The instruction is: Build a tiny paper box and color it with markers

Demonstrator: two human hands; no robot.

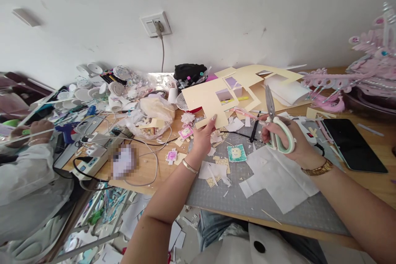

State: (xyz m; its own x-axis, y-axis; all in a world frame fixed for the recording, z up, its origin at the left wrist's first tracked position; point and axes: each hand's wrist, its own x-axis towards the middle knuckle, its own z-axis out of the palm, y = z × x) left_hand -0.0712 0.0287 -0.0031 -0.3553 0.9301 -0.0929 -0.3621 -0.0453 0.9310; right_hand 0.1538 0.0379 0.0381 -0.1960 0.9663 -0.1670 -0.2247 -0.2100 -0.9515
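Observation:
My left hand (203, 135) grips the lower edge of a cream card sheet (201, 94), thumb on top. Rectangular holes and notches are cut in the sheet, and it is raised above the table. In my right hand (280, 134) is a pair of scissors (287, 136) with pale handles, its blades pointing up and away, to the right of the sheet. Below, between my hands, lies a small teal-bordered card with a drawn face (236, 153). A pink-bordered drawn card (185, 132) rests left of my left hand. White paper (278, 177) covers part of the grey cutting mat (213, 198).
A black tablet (354, 144) lies at right, near a pink decorated model (371, 66). Plastic bags (153, 111), a power strip (93, 156) with cables, and a blue glue gun (66, 132) crowd the left. Another person's hand (41, 130) is at far left. The wall (216, 16) borders the back.

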